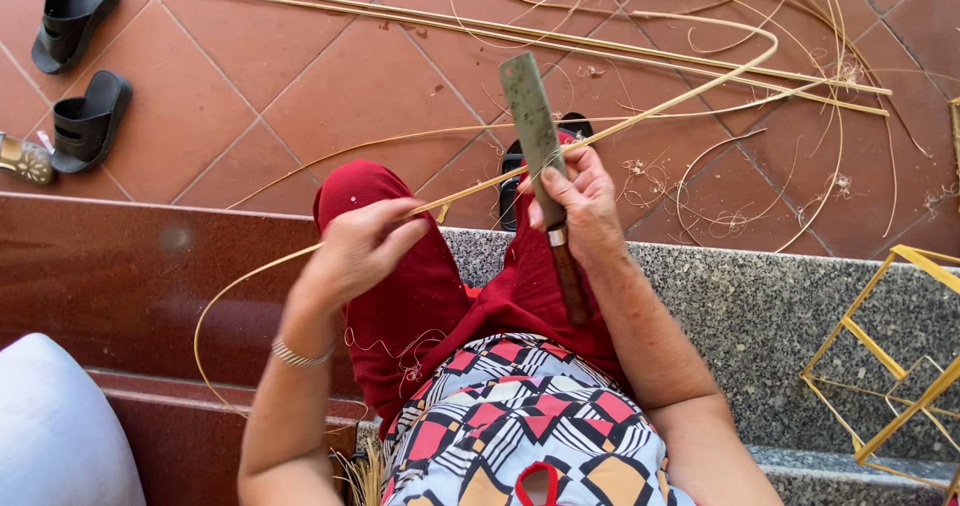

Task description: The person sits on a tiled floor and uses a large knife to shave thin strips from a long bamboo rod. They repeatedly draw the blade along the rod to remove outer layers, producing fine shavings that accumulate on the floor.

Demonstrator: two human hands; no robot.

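A long bamboo strip (pixel 480 191) at mid-frame is being pinched in the left hand (pixel 355 251), while a cleaver (pixel 540 156) is being clenched by the right hand (pixel 580 211); the blade is best kept shallow along the grain.

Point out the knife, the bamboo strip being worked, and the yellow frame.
knife (pixel 530 116): head view, on the flat blade.
bamboo strip (pixel 690 91): head view, on the stretch beyond the blade.
yellow frame (pixel 890 366): head view, on a strut.
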